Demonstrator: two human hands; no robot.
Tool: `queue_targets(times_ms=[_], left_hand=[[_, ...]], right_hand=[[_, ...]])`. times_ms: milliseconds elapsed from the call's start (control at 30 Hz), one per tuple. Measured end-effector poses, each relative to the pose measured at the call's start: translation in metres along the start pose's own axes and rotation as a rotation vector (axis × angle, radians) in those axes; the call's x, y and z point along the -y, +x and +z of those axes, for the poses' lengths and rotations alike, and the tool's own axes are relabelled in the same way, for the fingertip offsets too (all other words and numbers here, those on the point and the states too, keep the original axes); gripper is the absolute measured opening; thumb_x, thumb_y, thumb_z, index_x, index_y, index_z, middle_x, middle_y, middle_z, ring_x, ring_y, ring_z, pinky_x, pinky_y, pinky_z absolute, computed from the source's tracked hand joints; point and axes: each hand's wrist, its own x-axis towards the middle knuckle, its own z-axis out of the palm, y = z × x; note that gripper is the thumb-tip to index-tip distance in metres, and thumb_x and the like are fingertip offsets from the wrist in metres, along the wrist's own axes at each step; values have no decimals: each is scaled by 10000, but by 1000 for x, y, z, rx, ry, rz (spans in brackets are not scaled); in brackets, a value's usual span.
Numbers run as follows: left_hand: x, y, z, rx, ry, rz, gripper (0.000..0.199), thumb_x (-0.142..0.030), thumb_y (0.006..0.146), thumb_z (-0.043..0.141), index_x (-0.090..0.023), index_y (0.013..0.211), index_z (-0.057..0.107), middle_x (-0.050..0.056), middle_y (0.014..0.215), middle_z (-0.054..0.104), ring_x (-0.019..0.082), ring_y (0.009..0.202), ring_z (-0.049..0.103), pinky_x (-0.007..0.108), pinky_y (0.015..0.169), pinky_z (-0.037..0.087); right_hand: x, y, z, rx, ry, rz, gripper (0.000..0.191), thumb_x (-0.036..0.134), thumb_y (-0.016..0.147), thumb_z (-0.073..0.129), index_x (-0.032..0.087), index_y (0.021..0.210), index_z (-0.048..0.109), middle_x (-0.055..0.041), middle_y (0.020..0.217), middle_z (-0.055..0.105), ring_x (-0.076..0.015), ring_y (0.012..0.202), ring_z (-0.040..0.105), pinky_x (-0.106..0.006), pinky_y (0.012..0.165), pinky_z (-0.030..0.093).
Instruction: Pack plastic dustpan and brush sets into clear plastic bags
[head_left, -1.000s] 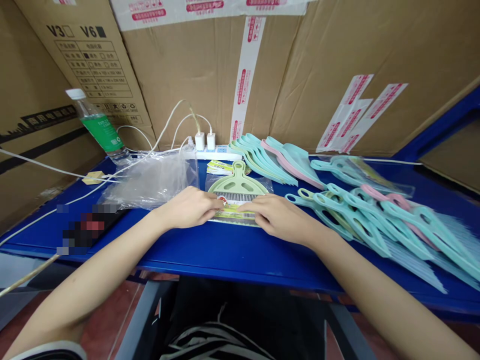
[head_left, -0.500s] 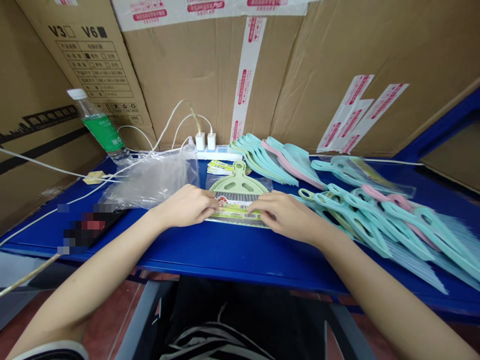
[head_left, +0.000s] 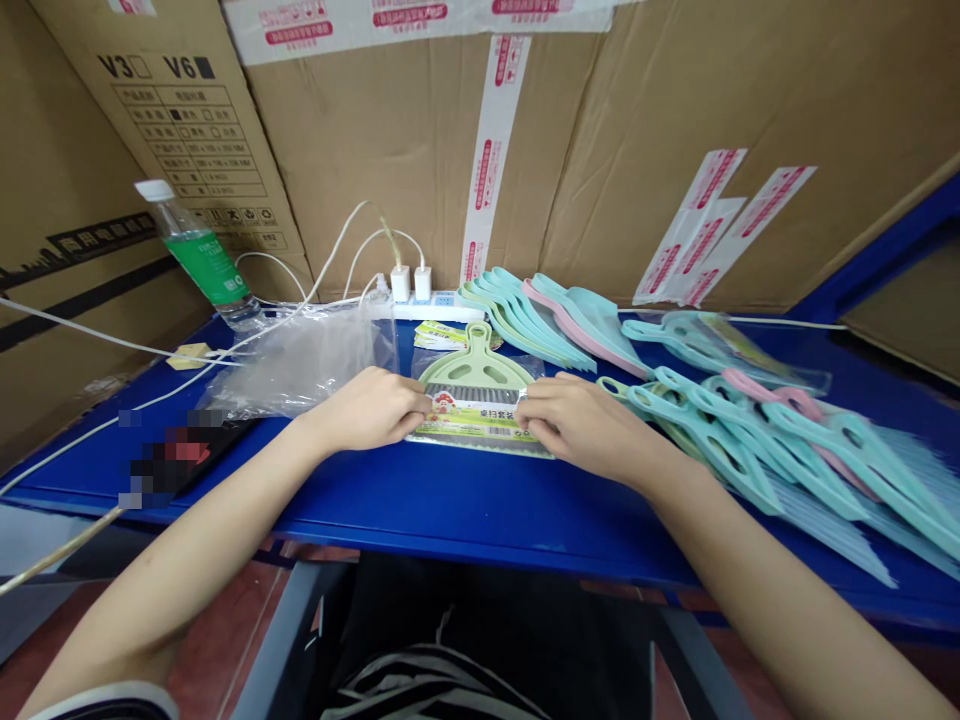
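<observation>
On the blue workbench (head_left: 420, 490), my left hand (head_left: 367, 410) and right hand (head_left: 589, 425) closed in on opposite sides of a clear poly bag (head_left: 480, 375). My fingers were bent, their tips pressed against the film, and I held the bag between both hands as it lay flat on the bench. Inside it lay a pale green dustpan (head_left: 476, 350), the grey bristles (head_left: 472, 393) of a brush across its lip and a printed card (head_left: 476, 428) over the lower part. My fingers covered the bag's side edges, so I couldn't tell whether it was sealed.

Just left of my left hand sat a crumpled heap of clear plastic (head_left: 300, 365). Behind the bag lay a small stack of printed cards (head_left: 450, 335) and a white power strip (head_left: 435, 307). To my right, mint and pink dustpans (head_left: 540, 320) fanned out beside a pile of mint brushes (head_left: 750, 440), and a further clear bag (head_left: 720, 345) held more of them at the back. Near the bench's left end, a dark object (head_left: 176, 460) was too blurred to make out.
</observation>
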Motion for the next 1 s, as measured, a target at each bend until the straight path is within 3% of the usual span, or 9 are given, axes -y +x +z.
queue_targets(times_ms=[367, 667, 767, 1000], left_hand=[[2, 0, 1, 1, -52, -49, 314, -129, 835, 393, -189, 702, 671, 19, 651, 674, 146, 568, 594, 281, 494, 308], [5, 0, -1, 32, -150, -101, 279, -121, 812, 396, -189, 692, 639, 2, 663, 684, 129, 558, 577, 258, 532, 341], [6, -1, -2, 27, -159, -79, 265, -116, 802, 399, -188, 671, 618, -1, 638, 664, 128, 552, 568, 258, 528, 341], [5, -2, -3, -55, -125, -1, 292, -118, 805, 386, -189, 709, 653, 13, 683, 677, 128, 580, 590, 258, 527, 360]], right_hand=[[-3, -4, -5, 47, -38, 146, 299, 113, 803, 402, 211, 555, 537, -43, 660, 663, -172, 631, 553, -299, 586, 316], [3, -2, -13, 185, 9, 396, 253, 87, 764, 407, 222, 554, 445, -11, 575, 587, -155, 533, 478, -277, 500, 235], [3, -3, -13, 175, 21, 375, 244, 92, 762, 403, 221, 557, 421, -7, 568, 572, -151, 529, 457, -274, 499, 236], [-3, -6, -7, 13, 33, 211, 263, 124, 797, 375, 215, 565, 459, -21, 599, 592, -147, 549, 484, -279, 508, 262]])
